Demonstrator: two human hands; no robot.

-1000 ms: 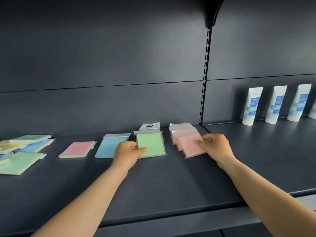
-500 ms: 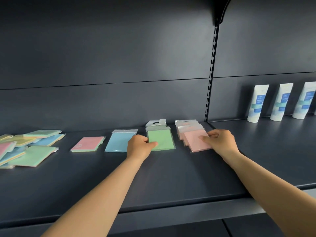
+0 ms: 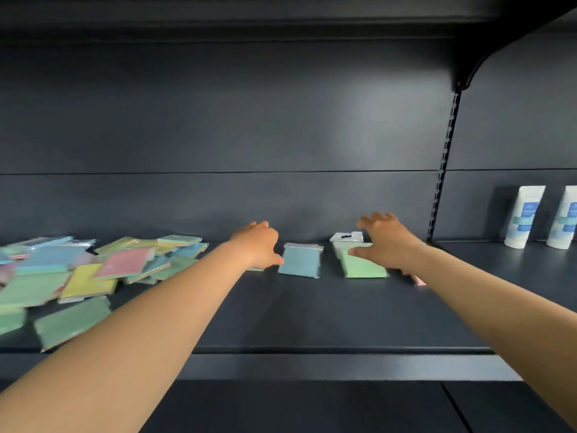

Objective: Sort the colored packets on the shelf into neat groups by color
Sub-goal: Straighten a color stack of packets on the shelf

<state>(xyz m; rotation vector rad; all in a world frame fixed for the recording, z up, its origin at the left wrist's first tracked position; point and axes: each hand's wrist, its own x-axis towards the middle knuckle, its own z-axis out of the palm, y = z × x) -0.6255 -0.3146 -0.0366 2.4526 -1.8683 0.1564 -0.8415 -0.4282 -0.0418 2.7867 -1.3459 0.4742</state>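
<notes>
1. Since half a second ago both hands have let go of the sorted packets. The left hand [image 3: 257,245] has lifted off the green stack [image 3: 362,264] and now hangs further left, beyond the blue packet [image 3: 300,261]. The right hand [image 3: 385,242] has come off the pink stack [image 3: 418,279] and floats over the green one. The view has swung left too, bringing the unsorted heap [image 3: 78,270] into sight.
2. The shelf [image 3: 312,314] carries everything: the heap of mixed green, yellow, blue and pink packets lies at the far left, and the single-colour stacks stand in a row toward the upright on the right. White tubes [image 3: 523,217] stand in the next bay, well apart.
3. The step in hand looks like the gap between placing and fetching. Three colours have a group and most packets are unsorted.
4. Both hands are empty: the left one loosely open with its thumb near the blue packet's edge, the right one with fingers spread wide.
5. The next move likely calls for a reach left into the heap to pick a single packet from the overlapping ones.
6. There is bare shelf in front of the stacks and between them and the heap. The heap's nearest green packets lie close to the shelf's front lip and could slide off.
</notes>
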